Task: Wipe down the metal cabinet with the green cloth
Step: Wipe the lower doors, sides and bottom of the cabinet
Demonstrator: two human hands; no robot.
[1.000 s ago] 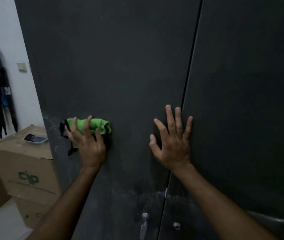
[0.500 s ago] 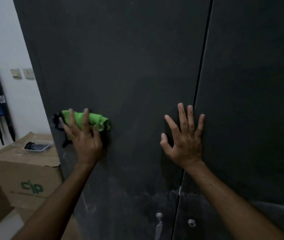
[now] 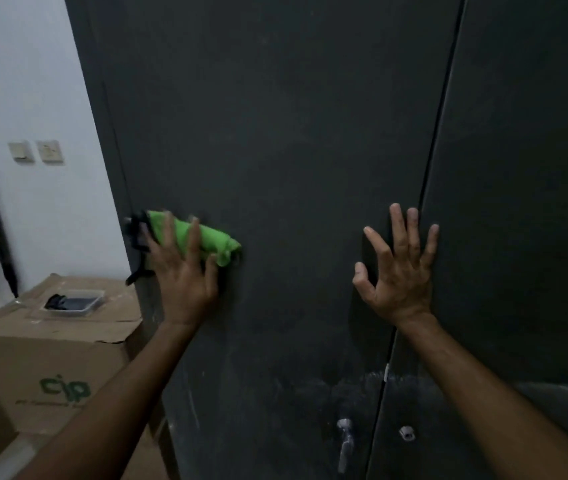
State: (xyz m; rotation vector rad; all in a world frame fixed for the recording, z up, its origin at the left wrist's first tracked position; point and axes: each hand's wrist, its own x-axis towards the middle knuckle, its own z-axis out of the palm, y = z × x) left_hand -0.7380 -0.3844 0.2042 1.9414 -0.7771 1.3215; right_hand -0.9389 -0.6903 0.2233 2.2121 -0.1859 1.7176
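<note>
My left hand (image 3: 185,275) presses the cloth (image 3: 203,237) flat-fingered near the cabinet (image 3: 293,133) door's left edge; right hand (image 3: 397,268) braces, spread. I'd keep firm pressure, overlapping strokes toward the smudges below.

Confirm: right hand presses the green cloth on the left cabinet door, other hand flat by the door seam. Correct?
Not quite. The head view shows the left hand pressing the green cloth against the left cabinet door, fingers spread over it. The right hand is the one held flat by the door seam, holding nothing.
</note>
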